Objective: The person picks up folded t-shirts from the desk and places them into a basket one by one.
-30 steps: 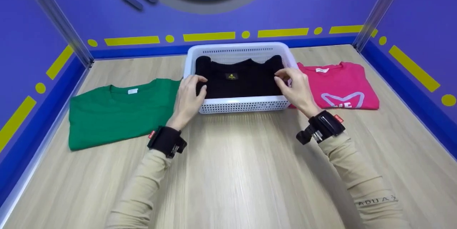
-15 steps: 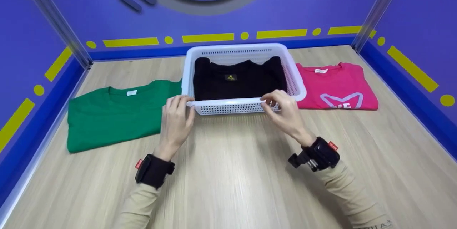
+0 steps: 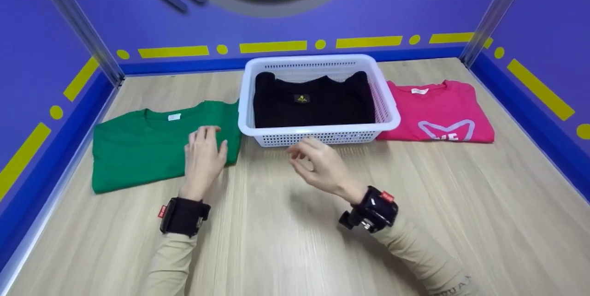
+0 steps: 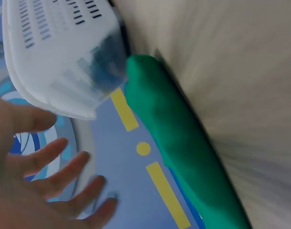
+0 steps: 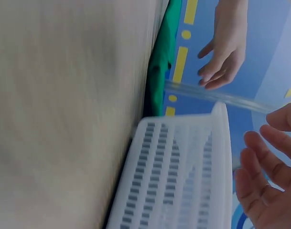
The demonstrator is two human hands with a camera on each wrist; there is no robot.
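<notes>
A folded black shirt (image 3: 318,109) with a small neck label lies inside the white plastic basket (image 3: 322,130). My left hand (image 3: 203,160) is above the folded green shirt (image 3: 138,153), fingers spread and holding nothing; the left wrist view shows the fingers (image 4: 64,183) apart from the cloth. In front of the basket hovers my right hand (image 3: 322,167), its fingers loosely bent with nothing in them. The right wrist view has the basket wall (image 5: 169,171) beside those relaxed fingers (image 5: 267,157).
To the right of the basket lies a folded pink shirt (image 3: 445,111) with a printed outline, its left edge partly behind the basket. A wood-grain table (image 3: 276,240) carries everything. Blue panels (image 3: 405,10) with yellow marks stand at the back and both sides.
Both hands have left the basket: first off the black shirt's sides, then off the front rim. The left went left over the green shirt; the right came toward the middle front.
</notes>
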